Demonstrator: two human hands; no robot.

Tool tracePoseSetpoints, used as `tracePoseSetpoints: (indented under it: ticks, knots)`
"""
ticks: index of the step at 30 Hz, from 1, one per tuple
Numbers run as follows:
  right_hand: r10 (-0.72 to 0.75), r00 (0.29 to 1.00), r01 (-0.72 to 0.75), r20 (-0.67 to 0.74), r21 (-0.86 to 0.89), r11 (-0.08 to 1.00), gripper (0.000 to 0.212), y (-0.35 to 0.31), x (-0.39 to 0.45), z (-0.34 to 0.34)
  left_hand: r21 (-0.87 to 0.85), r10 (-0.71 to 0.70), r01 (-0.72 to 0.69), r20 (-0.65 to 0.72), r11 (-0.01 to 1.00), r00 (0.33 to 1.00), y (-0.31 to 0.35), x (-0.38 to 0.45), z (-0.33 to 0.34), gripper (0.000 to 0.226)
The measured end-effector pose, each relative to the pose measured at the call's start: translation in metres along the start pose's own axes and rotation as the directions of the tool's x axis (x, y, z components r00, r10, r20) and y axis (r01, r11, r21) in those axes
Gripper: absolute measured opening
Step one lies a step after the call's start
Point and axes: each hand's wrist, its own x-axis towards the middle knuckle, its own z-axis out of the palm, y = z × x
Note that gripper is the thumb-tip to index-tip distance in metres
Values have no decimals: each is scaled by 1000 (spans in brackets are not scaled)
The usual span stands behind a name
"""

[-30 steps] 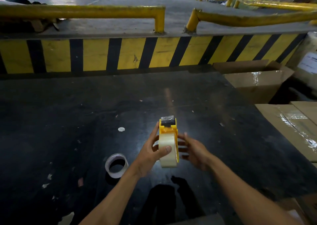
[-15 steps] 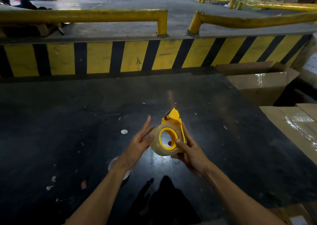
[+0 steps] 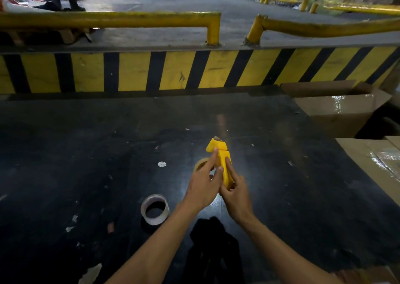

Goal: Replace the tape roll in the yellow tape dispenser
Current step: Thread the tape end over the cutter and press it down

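I hold the yellow tape dispenser (image 3: pixel 223 160) above the middle of the dark table, its cutter end pointing away from me. A tan tape roll (image 3: pixel 200 164) sits in it, mostly hidden behind my fingers. My right hand (image 3: pixel 234 193) grips the dispenser's lower body from the right. My left hand (image 3: pixel 204 185) is on its left side, index finger stretched up to the cutter head, other fingers against the roll. A second, nearly used-up tape roll (image 3: pixel 154 209) with a pale core lies flat on the table to the left of my left wrist.
The dark table (image 3: pixel 86 153) carries paper scraps and a white sticker (image 3: pixel 162 164). A yellow-and-black striped curb (image 3: pixel 151 71) runs behind it, with yellow rails above. Cardboard boxes (image 3: pixel 337 108) stand at the right, one taped box (image 3: pixel 372 162) nearer. A dark shape (image 3: pixel 213 240) lies below my forearms.
The dispenser has turned from side-on, with the roll's hole showing, to edge-on. My left hand, held open beside it before, now lies on the dispenser and roll.
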Motion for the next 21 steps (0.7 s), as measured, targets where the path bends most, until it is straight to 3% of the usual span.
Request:
tracePoseSetpoints:
  ticks: [3, 8, 11, 14, 16, 21]
  knots:
    - [-13, 999, 10, -30, -103, 995, 75, -6, -12, 4, -127, -34, 24, -78, 992, 996, -10, 1, 6, 62]
    - [-94, 989, 108, 118, -119, 987, 77, 3, -22, 3, -332, -90, 52, -101, 942, 991, -27, 1, 4, 73]
    - [-117, 980, 123, 164, -27, 992, 51, 1, -25, -7, -368, -68, 32, -86, 929, 994, -37, 0, -3, 72]
    - [-68, 997, 68, 27, 20, 998, 29, -18, -4, -20, -342, -7, -12, -53, 940, 999, -45, -7, -7, 72]
    - [-69, 998, 68, -5, -50, 996, 36, -35, 21, -31, -332, 24, -31, -26, 943, 999, -50, -12, -6, 70]
    - [-63, 984, 110, 167, -284, 953, 42, -67, 68, -47, -358, 88, -75, 19, 931, 996, -54, -19, 1, 68]
